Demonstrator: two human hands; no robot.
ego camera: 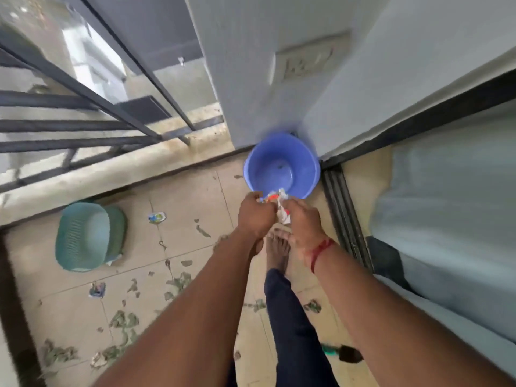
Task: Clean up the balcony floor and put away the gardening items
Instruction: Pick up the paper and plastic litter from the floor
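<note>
Floor (134, 263): pale tiles, dirty, strewn with litter from the near edge up to the far corner.
Wall (245, 65): pale, meeting the floor at the far corner.
Railing (83, 90): dark metal bars on the left, above a stained kerb.
Curtain (446, 205): pale cloth on the right, behind a dark door track (344, 213).
Basket (86, 236): green plastic, slotted, lying on the floor at the left, near the kerb.
Tub (279, 166): blue, round, standing on the floor in the corner against the wall; the bottom looks nearly bare.
Left hand (255, 212): fingers curled tight on one end of a bunch of crumpled wrappers (279, 205).
Right hand (303, 222): fingers pinching the other end of the same bunch.
Crumpled wrappers: white, red and orange, held between the two hands, over the near rim of the tub.
Foot (277, 250): bare, on the tiles just below the hands, with a dark trouser leg behind it.
Leaf scraps (124, 321): green bits spread over the near tiles, thickest at the lower left.
Socket plate (307, 61): on the wall, above the tub.
Brush (346, 353): dark bristles and a green part, partly hidden under the right forearm; blurred.
Loose wrappers: one (157, 217) just right of the basket, another (97, 289) below it, both flat on the floor.
Thread (321, 250): red, tied around the right wrist.
</note>
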